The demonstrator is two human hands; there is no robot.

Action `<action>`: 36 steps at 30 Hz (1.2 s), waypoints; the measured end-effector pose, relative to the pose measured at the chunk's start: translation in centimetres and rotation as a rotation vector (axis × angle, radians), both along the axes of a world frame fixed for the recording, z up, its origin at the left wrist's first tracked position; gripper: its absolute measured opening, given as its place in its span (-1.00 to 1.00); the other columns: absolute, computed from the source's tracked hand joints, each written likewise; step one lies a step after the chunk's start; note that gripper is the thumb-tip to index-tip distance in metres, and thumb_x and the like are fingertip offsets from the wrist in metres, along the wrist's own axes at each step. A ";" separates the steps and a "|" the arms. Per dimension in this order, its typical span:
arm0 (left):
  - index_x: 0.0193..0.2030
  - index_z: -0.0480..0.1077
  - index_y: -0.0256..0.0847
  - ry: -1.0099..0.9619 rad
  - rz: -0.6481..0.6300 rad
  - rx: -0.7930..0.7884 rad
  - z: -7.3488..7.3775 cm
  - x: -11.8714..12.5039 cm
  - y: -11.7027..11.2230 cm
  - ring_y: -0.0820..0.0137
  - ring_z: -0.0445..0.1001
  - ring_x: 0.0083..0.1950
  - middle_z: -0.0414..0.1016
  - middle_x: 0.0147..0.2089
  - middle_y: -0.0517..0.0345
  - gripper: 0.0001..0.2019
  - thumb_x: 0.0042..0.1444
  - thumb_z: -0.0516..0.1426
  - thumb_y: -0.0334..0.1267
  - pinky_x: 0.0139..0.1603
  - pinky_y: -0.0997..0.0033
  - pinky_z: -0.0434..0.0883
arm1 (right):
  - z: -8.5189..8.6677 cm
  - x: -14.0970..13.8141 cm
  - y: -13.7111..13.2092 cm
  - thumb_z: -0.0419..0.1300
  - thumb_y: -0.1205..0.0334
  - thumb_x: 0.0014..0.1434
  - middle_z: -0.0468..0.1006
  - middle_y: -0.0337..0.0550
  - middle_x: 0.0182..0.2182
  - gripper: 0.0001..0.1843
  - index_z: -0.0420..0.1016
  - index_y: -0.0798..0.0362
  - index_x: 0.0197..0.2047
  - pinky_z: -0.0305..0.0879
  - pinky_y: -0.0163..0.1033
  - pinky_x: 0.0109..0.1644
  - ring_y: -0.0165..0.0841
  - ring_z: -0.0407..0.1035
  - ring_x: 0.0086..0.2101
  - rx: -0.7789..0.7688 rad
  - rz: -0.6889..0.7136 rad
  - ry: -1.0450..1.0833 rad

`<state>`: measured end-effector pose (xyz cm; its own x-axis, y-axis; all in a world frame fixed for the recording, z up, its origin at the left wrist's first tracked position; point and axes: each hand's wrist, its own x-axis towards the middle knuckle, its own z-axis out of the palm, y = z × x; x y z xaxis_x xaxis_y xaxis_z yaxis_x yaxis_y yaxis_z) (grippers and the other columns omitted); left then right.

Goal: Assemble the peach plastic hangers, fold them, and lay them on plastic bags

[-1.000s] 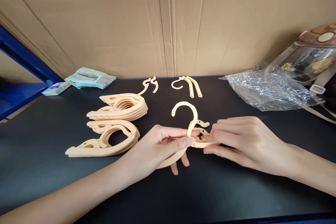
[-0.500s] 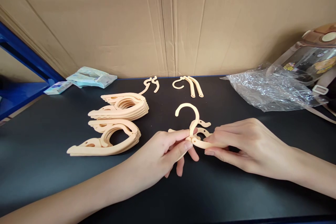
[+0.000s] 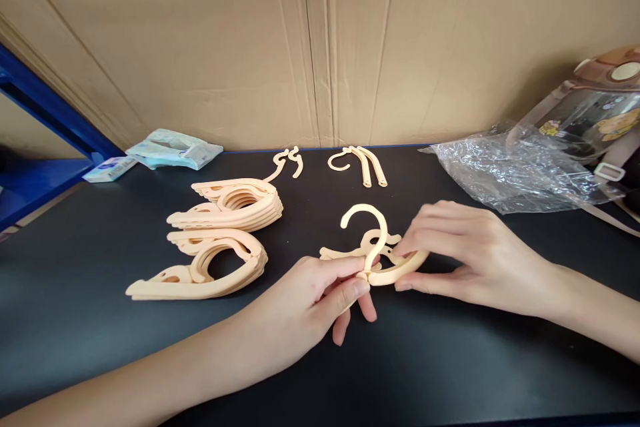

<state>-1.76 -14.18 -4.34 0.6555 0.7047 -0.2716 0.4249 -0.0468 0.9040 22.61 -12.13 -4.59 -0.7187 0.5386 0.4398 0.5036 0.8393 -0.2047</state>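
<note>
A cream plastic folding hanger (image 3: 383,233) is between my hands above the black tabletop, its round hook standing up. My left hand (image 3: 325,293) pinches it at the joint under the hook, thumb in front, the lower fingers curled loosely below. On the other side, my right hand (image 3: 465,257) grips the curved right arm between thumb and fingers; the arm's far end is partly covered by them. More cream hanger pieces (image 3: 333,253) lie just behind the hook and left fingers, and I cannot tell which are joined to it.
Two stacks of folded cream hangers, a rear stack (image 3: 250,207) and a front stack (image 3: 240,267), lie left. Small loose pieces (image 3: 290,161) and long arms with a hook (image 3: 367,165) sit at the back. A tissue pack (image 3: 173,149), clear plastic bag (image 3: 520,170) and strapped bottle (image 3: 600,107) stand near the cardboard.
The hanger's hook has shifted slightly right and down. My right hand has risen a little and its grip has changed; the right arm now sits flush at the joint, curving upward.
</note>
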 end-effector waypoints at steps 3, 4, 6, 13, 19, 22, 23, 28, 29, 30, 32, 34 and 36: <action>-0.22 0.46 -0.22 0.012 -0.018 -0.013 -0.2 0.0 0.0 0.59 0.33 -0.53 0.41 -0.37 0.25 -0.65 0.39 -0.07 -0.12 -0.55 0.62 0.23 | 0.2 0.2 0.1 0.24 0.03 0.24 0.52 -0.03 -0.08 -0.78 0.51 0.00 -0.17 0.27 -0.02 0.04 -0.19 0.36 -0.05 0.165 -0.060 0.024; -0.22 0.46 -0.22 0.012 -0.028 -0.022 -0.2 0.0 0.0 0.59 0.32 -0.53 0.39 -0.39 0.26 -0.65 0.39 -0.07 -0.11 -0.55 0.63 0.24 | 0.2 0.2 0.1 0.25 0.03 0.23 0.48 -0.02 -0.05 -0.77 0.51 -0.01 -0.13 0.25 0.00 0.05 -0.17 0.33 -0.03 0.224 -0.087 0.026; -0.23 0.46 -0.21 0.003 -0.044 -0.039 -0.2 0.0 -0.1 0.60 0.32 -0.53 0.37 -0.40 0.28 -0.66 0.40 -0.06 -0.11 -0.55 0.65 0.25 | 0.4 0.2 -0.2 0.26 0.05 0.23 0.48 -0.05 -0.13 -0.71 0.49 -0.02 -0.03 0.25 -0.07 -0.06 -0.23 0.33 -0.14 0.307 -0.112 0.014; -0.12 0.44 -0.15 0.031 -0.068 0.024 0.0 0.1 -0.6 0.59 0.37 -0.53 0.50 -0.35 0.31 -0.72 0.40 -0.05 -0.13 -0.50 0.65 0.32 | 0.3 -1.2 -1.3 0.08 0.33 0.32 0.53 -0.19 -0.29 -0.82 0.44 0.03 -0.05 0.19 -0.16 -0.10 -0.36 0.34 -0.29 0.015 0.048 -0.003; 0.14 0.43 -0.04 0.119 -0.095 0.353 0.1 0.1 -1.1 0.53 0.41 -0.46 0.52 -0.39 0.31 -0.68 0.33 0.10 -0.04 -0.43 0.60 0.28 | 0.1 -0.9 -0.7 0.12 0.23 0.33 0.37 -0.30 -0.42 -0.88 0.31 0.02 -0.29 0.16 -0.30 -0.31 -0.45 0.24 -0.44 -0.234 -0.146 0.096; 0.03 0.46 -0.12 0.117 -0.061 0.618 -0.1 -0.2 -1.0 0.52 0.41 -0.40 0.53 -0.31 0.29 -0.80 0.30 0.17 -0.20 -0.38 0.58 0.28 | 0.0 0.0 0.5 0.08 0.28 0.32 0.20 -0.39 -0.53 -0.87 0.25 -0.02 -0.30 0.10 -0.35 -0.43 -0.47 0.13 -0.53 -0.325 -0.229 0.154; 0.01 0.45 -0.12 0.120 -0.050 0.705 -0.2 -0.3 -0.8 0.51 0.42 -0.37 0.52 -0.28 0.29 -0.82 0.28 0.17 -0.27 -0.38 0.56 0.27 | -0.2 0.2 0.9 0.08 0.27 0.32 0.15 -0.41 -0.56 -0.89 0.24 -0.03 -0.29 0.07 -0.36 -0.47 -0.47 0.09 -0.55 -0.349 -0.251 0.163; -0.01 0.42 -0.17 0.228 0.009 1.104 -0.8 -0.8 -0.1 0.41 0.42 -0.24 0.51 -0.22 0.25 -0.85 0.34 0.08 -0.36 -0.39 0.47 0.27 | -0.8 1.2 2.5 0.08 0.12 0.33 0.29 -0.39 -0.50 -0.87 0.20 -0.06 -0.14 0.07 -0.33 -0.50 -0.46 0.10 -0.56 -0.452 -0.309 0.223; -0.01 0.42 -0.16 0.266 0.033 1.178 -0.9 -0.8 0.0 0.40 0.42 -0.23 0.50 -0.20 0.25 -0.84 0.35 0.07 -0.35 -0.40 0.46 0.27 | -0.9 1.3 2.7 0.08 0.09 0.33 0.37 -0.36 -0.44 -0.83 0.20 -0.06 -0.09 0.11 -0.32 -0.49 -0.45 0.13 -0.55 -0.468 -0.312 0.229; 0.00 0.43 -0.15 0.306 0.062 1.249 -0.9 -0.9 0.2 0.40 0.42 -0.22 0.50 -0.18 0.24 -0.84 0.36 0.07 -0.33 -0.43 0.46 0.25 | -0.9 1.4 2.8 0.09 0.07 0.33 0.43 -0.32 -0.38 -0.79 0.21 -0.06 -0.04 0.13 -0.31 -0.48 -0.45 0.15 -0.54 -0.477 -0.314 0.225; 0.01 0.44 -0.13 0.384 0.113 1.377 -0.9 -0.9 0.5 0.39 0.41 -0.21 0.49 -0.14 0.22 -0.83 0.36 0.07 -0.30 -0.46 0.46 0.23 | -1.0 1.5 3.1 0.09 0.05 0.32 0.50 -0.27 -0.31 -0.72 0.26 -0.05 0.05 0.17 -0.30 -0.45 -0.45 0.19 -0.52 -0.472 -0.311 0.196; 0.01 0.45 -0.17 0.451 0.146 1.464 -0.8 -0.8 0.8 0.37 0.41 -0.20 0.48 -0.13 0.18 -0.83 0.36 0.07 -0.30 -0.45 0.44 0.24 | -1.0 1.6 3.3 0.10 0.03 0.32 0.49 -0.26 -0.31 -0.70 0.33 -0.06 0.07 0.19 -0.28 -0.41 -0.44 0.22 -0.49 -0.439 -0.307 0.154; -0.01 0.45 -0.22 0.521 0.149 1.494 -0.8 -0.8 1.2 0.35 0.41 -0.20 0.48 -0.14 0.15 -0.83 0.33 0.08 -0.35 -0.41 0.41 0.28 | -1.2 1.7 3.6 0.09 0.03 0.33 0.44 -0.26 -0.33 -0.69 0.39 -0.06 0.08 0.21 -0.27 -0.36 -0.42 0.24 -0.45 -0.385 -0.297 0.126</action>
